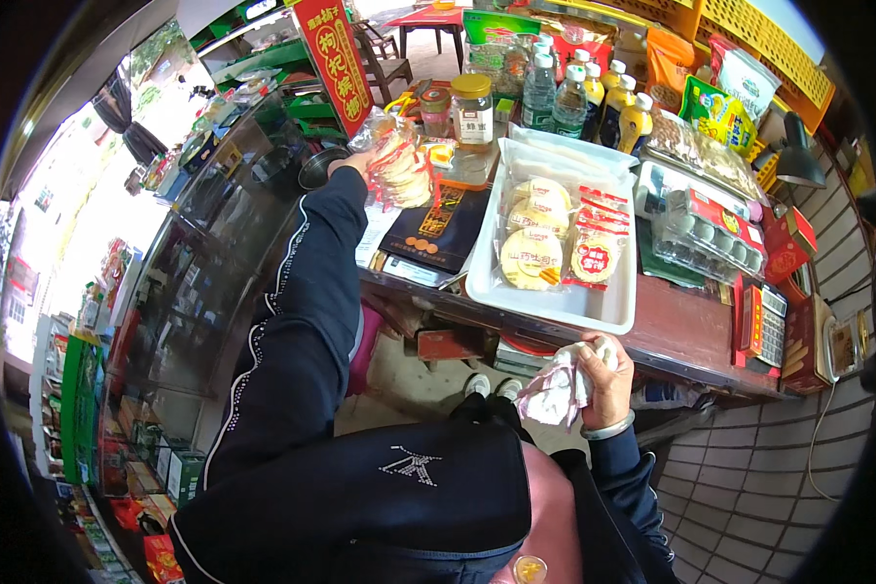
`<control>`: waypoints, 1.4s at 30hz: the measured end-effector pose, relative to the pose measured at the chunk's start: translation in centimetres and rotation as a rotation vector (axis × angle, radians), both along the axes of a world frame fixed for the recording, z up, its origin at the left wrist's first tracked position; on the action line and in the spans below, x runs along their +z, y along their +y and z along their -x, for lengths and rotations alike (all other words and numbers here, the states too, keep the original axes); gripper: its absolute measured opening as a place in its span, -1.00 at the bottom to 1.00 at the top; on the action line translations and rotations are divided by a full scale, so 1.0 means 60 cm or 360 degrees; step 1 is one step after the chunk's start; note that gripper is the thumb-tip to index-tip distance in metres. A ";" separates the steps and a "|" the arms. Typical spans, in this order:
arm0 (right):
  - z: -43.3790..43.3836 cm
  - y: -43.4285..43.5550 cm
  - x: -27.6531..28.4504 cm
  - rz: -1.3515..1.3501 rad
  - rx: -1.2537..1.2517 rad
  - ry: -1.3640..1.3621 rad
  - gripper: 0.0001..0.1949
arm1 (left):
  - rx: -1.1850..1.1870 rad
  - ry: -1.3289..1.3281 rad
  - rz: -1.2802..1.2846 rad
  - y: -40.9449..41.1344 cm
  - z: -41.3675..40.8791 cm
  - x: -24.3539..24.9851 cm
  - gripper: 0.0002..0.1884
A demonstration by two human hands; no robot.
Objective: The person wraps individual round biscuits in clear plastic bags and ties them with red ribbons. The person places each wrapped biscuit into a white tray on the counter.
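Note:
My left hand [352,162] reaches out to the left side of the counter and grips a clear plastic bag of round pale biscuits [401,168] with red-marked wrapping. The bag partly hides its fingers. In my right hand [607,381] is a crumpled white-and-pink cloth [557,385], held in front of the counter's near edge. Before me a white plastic tray [555,310] carries wrapped round biscuits in yellowish packs [531,255] and red packs [596,244]. A dark flat package with gold writing [438,228] lies between the bag and the tray.
Behind the tray stand water bottles [539,91], yellow-and-dark drink bottles [635,120] and a yellow-lidded jar [472,109]. An egg carton [712,230], a calculator [766,325] and a black lamp [801,157] are on the right. A glass display case [190,292] runs along the left.

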State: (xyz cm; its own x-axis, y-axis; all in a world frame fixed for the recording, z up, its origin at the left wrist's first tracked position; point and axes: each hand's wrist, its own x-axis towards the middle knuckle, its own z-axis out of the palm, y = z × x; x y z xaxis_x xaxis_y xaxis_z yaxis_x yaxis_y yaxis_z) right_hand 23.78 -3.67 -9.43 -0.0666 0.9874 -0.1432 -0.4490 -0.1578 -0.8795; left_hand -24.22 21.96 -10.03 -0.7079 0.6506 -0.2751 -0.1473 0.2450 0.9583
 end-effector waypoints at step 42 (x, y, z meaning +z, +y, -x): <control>-0.007 0.079 0.157 -0.1615 -0.0608 -0.0995 -0.50 | -0.1415 -0.0803 -0.1229 -0.397 -0.559 0.132 -0.37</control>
State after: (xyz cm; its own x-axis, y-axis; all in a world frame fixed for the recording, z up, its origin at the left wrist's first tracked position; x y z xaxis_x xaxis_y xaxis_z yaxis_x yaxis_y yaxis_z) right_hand 24.18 1.08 0.00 0.0530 0.6119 0.7891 0.2211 0.7634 -0.6069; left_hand 9.32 -1.87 -2.13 0.1223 0.9539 0.2740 -0.6071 -0.1465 0.7810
